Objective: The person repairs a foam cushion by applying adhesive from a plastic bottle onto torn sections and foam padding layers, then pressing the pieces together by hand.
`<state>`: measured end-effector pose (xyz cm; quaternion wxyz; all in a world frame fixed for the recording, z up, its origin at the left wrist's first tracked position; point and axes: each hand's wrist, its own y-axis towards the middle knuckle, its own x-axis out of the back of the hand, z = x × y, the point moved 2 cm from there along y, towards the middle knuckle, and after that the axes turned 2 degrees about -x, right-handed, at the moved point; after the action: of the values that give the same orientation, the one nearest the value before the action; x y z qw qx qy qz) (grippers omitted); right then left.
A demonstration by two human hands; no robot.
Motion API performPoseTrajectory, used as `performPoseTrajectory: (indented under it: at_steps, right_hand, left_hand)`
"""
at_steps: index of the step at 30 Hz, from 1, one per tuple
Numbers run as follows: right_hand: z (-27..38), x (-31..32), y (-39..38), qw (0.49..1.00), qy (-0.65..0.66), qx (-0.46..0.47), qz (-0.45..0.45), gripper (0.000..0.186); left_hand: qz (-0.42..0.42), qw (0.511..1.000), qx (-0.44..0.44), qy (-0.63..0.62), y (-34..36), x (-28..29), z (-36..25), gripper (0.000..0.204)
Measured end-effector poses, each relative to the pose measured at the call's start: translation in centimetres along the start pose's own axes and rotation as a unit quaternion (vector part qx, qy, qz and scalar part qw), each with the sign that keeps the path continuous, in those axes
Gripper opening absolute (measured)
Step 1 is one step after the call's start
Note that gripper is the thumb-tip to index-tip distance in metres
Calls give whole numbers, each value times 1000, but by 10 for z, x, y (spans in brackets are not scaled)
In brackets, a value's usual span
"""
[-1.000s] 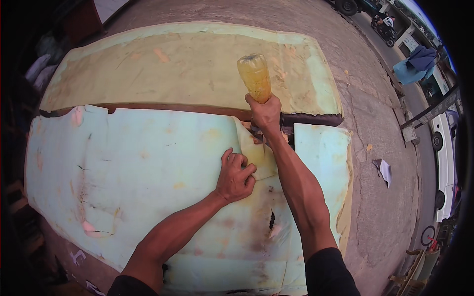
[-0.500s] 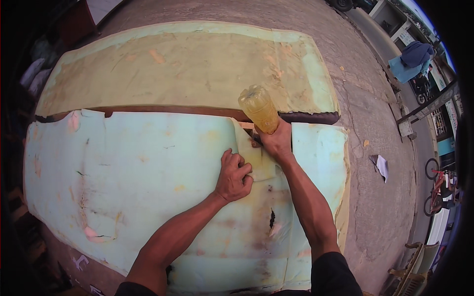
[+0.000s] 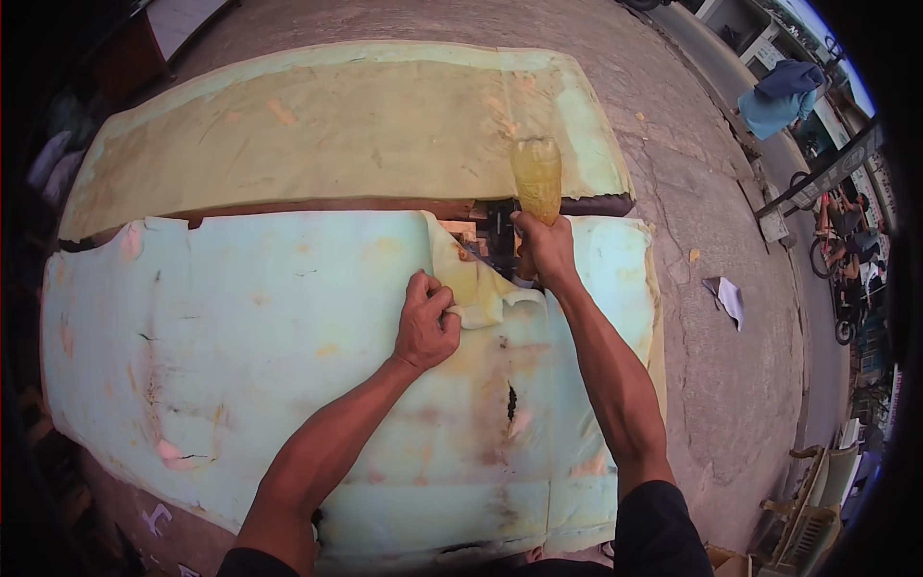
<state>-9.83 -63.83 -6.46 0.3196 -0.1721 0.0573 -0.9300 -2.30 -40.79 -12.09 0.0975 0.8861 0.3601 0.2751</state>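
Observation:
Across the nearer cushion base lies a pale green foam sheet [image 3: 279, 317], stained, with a dark tear at right of centre. My left hand [image 3: 426, 322] is closed on a turned-back yellowish foam flap [image 3: 473, 288] at its upper edge. Just right of it, my right hand [image 3: 548, 255] grips what looks like a spray gun, mostly hidden by the fingers. An upturned clear bottle [image 3: 537, 178] of yellow liquid stands on top of the gun. Under the lifted flap, a gap shows some wooden frame [image 3: 463, 231] and dark material.
Beyond lies a second long padded piece [image 3: 336, 135] covered in tan foam. Concrete ground [image 3: 711, 385] runs along the right, with a pale scrap [image 3: 726, 300] on it. A wooden chair frame [image 3: 812, 510] stands at lower right. People and motorbikes are by the road.
My right hand has turned the bottle more upright and drawn slightly nearer. The foam flap is pulled back further, opening the gap wider. My left hand has shifted slightly left with the flap.

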Motion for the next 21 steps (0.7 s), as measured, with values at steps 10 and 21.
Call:
performPoseTrajectory:
  at_steps: [10,21]
  right_hand:
    - [50,-63,-32,974,139,178,-25,29]
    - [31,71,-146,960,214,141,-113,20]
  left_hand:
    - [-21,1000,-8,14,-3,1,-4,5]
    - [17,995,-76,57,12,2,-26,62]
